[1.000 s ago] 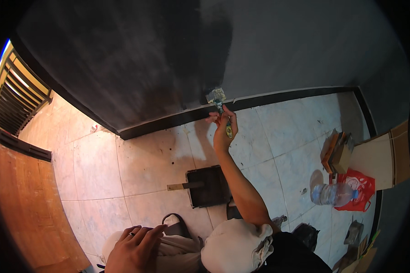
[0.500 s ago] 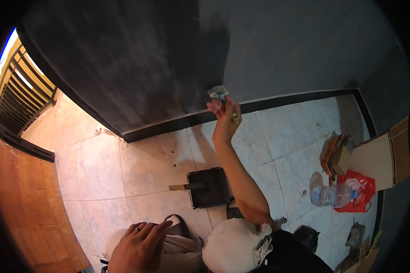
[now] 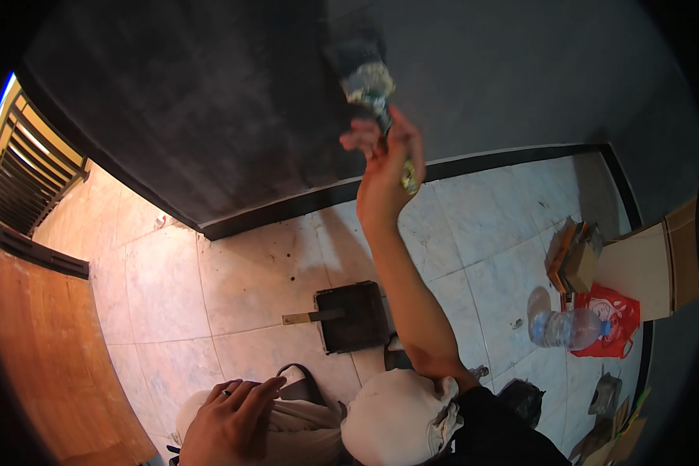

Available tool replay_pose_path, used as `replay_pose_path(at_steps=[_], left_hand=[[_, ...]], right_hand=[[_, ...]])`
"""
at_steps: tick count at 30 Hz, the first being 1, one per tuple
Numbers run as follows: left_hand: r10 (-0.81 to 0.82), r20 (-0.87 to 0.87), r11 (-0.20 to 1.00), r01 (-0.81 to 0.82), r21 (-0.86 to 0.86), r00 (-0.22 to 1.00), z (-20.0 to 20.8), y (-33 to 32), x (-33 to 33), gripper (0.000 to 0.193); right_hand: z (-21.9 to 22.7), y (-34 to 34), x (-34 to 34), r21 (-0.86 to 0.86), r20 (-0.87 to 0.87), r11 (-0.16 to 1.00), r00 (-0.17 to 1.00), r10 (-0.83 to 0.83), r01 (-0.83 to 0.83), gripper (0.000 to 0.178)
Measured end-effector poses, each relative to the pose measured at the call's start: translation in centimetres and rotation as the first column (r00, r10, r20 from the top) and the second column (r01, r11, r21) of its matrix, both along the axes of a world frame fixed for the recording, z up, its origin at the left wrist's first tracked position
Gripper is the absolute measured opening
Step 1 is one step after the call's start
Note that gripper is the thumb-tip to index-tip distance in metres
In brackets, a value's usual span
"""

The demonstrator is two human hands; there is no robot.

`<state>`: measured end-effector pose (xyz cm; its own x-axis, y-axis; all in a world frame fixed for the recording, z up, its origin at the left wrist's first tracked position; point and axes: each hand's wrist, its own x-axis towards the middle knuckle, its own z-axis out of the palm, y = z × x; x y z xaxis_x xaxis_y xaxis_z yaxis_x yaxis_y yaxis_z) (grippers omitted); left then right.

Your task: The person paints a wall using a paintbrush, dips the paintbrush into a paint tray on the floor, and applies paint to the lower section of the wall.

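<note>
My right hand (image 3: 384, 167) is raised against the wall, its fingers wrapped round the handle of a paintbrush (image 3: 369, 84). The brush's metal collar is smeared with pale paint, and its dark bristles meet the wall (image 3: 210, 101) along the border between black paint and a greyer stretch on the right. My left hand (image 3: 229, 419) rests on my left knee with a ring on one finger; its fingers are stretched out and hold nothing. Between my feet and the wall lies a black paint tray (image 3: 357, 322), with a second, wooden-handled tool (image 3: 307, 317) across its left edge.
A black skirting strip (image 3: 279, 210) runs along the wall's foot. On the right are a clear plastic bottle (image 3: 563, 329), a red bag (image 3: 621, 314), stacked boxes (image 3: 575, 264) and a black plastic bag (image 3: 520, 400). An orange wooden panel (image 3: 46, 349) and a barred gate (image 3: 35, 159) stand left.
My right hand has moved the paintbrush up the wall, away from the skirting, along the dark paint's edge. My left hand stays on the knee.
</note>
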<state>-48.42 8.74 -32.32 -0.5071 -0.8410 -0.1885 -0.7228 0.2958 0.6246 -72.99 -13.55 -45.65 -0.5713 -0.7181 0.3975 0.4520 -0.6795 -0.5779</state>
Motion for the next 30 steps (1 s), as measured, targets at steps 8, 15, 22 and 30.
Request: replay_pose_path(at_steps=[8,15,22,30], left_hand=[[-0.004,0.063,1.000,0.004,0.003,0.998,0.5,0.5,0.4,0.032],[-0.008,0.038,1.000,0.009,-0.024,0.999,0.6,0.8,0.3,0.032],[-0.016,0.018,1.000,0.017,-0.021,1.000,0.5,1.1,0.1,0.032],[-0.037,0.029,0.999,0.038,-0.019,0.999,0.6,0.9,0.1,0.032]], right_hand=[[-14.8,1.4,1.4,0.382,0.003,0.922,0.997,-0.073,0.067,0.024],[-18.1,2.8,1.6,0.480,0.107,0.877,0.990,-0.096,0.033,0.020],[-13.4,0.5,0.4,0.458,0.157,0.888,0.979,-0.132,0.046,0.023],[1.8,2.4,-0.7,0.145,-0.005,0.989,1.000,-0.017,0.018,0.031]])
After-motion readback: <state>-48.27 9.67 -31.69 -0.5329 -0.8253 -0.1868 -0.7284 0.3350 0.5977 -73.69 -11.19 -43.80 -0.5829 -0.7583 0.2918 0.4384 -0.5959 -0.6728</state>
